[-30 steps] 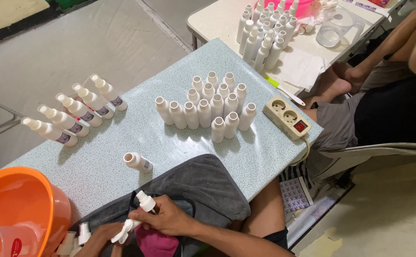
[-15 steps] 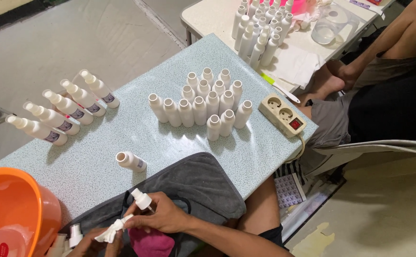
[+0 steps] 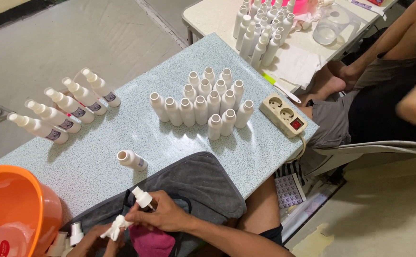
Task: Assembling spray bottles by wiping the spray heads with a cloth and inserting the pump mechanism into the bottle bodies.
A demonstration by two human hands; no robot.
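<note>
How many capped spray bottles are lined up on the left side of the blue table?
4, side by side near the table's left edge: bottles at and. None look hidden.

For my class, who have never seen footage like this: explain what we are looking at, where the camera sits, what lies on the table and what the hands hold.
There is no machine here, only a person working with two bare hands. The single picture comes from a camera worn on that person's head, looking down.

The right hand grips a small bottle with a white spray cap. The left hand, low at the picture's edge, pinches a white crumpled piece; what it is cannot be told. Both hands work over a grey towel.

On the speckled table stand a cluster of open white bottles, one open bottle lying on its side, a row of capped spray bottles and a power strip. An orange basin sits at the left. Another person sits at the right beside a second table with more bottles.
</note>
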